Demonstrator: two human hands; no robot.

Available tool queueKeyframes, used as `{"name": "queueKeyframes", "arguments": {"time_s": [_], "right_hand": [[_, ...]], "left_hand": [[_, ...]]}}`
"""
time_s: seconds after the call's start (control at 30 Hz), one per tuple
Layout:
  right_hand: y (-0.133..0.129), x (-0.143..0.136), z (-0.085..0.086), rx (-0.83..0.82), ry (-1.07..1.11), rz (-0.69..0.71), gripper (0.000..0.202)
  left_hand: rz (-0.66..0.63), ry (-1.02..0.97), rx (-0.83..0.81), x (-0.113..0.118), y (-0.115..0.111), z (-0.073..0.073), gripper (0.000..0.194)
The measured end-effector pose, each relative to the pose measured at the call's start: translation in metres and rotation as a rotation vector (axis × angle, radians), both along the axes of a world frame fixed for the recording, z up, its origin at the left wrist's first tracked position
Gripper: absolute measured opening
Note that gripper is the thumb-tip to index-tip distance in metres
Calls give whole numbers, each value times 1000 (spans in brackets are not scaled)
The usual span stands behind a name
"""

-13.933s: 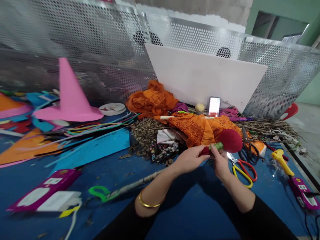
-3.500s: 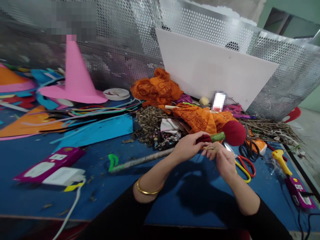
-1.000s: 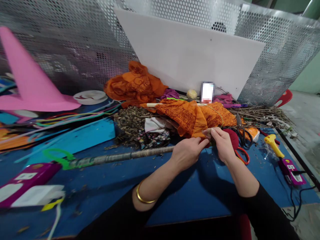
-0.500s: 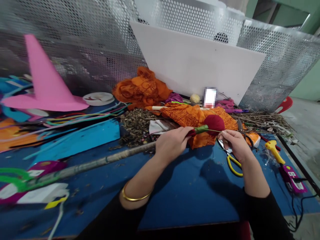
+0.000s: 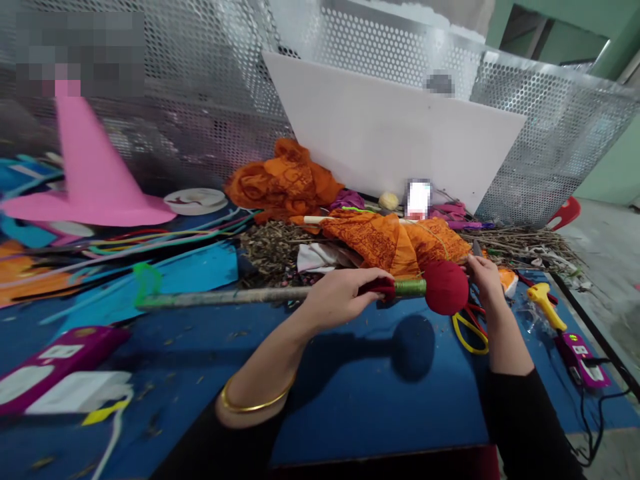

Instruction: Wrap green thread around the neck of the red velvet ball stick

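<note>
A long wrapped stick (image 5: 235,296) is held above the blue table, with a red cloth-covered ball (image 5: 447,287) at its right end. Green cord (image 5: 410,288) is wound around the neck just left of the ball. My left hand (image 5: 337,293), with a gold bangle at the wrist, is closed around the stick beside the red cloth. My right hand (image 5: 484,277) is pinched just right of the ball; a thin green strand seems to run from its fingers over the ball, though the fingertips are partly hidden. Bright green material (image 5: 147,285) hangs at the stick's left end.
Orange patterned cloth (image 5: 370,237) and dry twigs lie behind the hands. Yellow-handled scissors (image 5: 470,333) rest below my right hand. A yellow glue gun (image 5: 546,305) and purple power strip (image 5: 583,360) are at the right. A pink cone hat (image 5: 95,167) stands back left.
The ball has moved right and toward me, and the stick's left end has swung away and right, leaving it nearly level. My right hand has shifted right, beyond the ball.
</note>
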State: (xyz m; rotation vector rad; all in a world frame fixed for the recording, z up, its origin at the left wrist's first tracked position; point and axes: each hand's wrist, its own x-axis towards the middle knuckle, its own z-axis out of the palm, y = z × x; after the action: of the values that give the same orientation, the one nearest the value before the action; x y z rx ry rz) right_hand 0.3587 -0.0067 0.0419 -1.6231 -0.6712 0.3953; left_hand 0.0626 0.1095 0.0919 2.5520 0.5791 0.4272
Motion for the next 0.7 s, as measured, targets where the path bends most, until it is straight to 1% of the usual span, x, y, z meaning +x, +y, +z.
{"name": "queueKeyframes", "arguments": {"time_s": [0.07, 0.1, 0.17, 0.3, 0.37, 0.43, 0.47, 0.53, 0.63, 0.7], "right_hand": [[2, -2, -2, -10, -95, -17, 27], [3, -5, -3, -9, -147, -4, 25], [5, -19, -4, 1, -234, 64, 24], [12, -69, -11, 22, -336, 274, 27], [13, -94, -13, 73, -397, 459, 25], [11, -113, -13, 115, -402, 558, 22], [9, -120, -11, 116, -393, 570, 20], [3, -129, -7, 105, -421, 541, 18], [-6, -135, 3, 150, -631, 455, 25], [-11, -138, 9, 214, -755, 424, 21]], "left_hand": [[20, -79, -75, 0, -3, 1, 28], [39, -119, -105, 1, -4, 1, 29], [88, -183, -143, 1, -8, 1, 29], [171, -226, -124, 1, -14, 3, 29], [180, -230, -108, 1, -15, 4, 30], [174, -235, -112, 2, -16, 4, 30], [171, -239, -117, 2, -15, 3, 30], [168, -248, -143, 5, -13, 0, 28], [175, -287, -219, 9, -8, -7, 26], [172, -327, -267, 11, -5, -11, 25]]}}
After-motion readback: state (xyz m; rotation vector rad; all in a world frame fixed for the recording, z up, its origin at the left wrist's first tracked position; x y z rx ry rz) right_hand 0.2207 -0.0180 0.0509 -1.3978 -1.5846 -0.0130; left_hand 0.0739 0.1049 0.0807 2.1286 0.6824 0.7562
